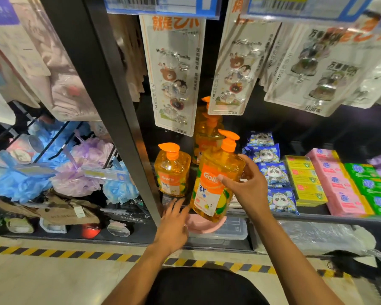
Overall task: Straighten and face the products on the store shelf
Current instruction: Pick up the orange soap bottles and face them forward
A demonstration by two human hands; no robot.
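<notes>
Right hand [248,188] grips a tilted pump bottle [209,194] of orange liquid.

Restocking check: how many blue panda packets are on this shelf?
4, one row right of the held soap bottle: front packet, second packet, third packet, rear packet. More may be hidden.

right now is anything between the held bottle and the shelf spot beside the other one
Only the left hand, fingers open at the shelf edge beside the held bottle. The spot right of the standing bottle looks free.
</notes>
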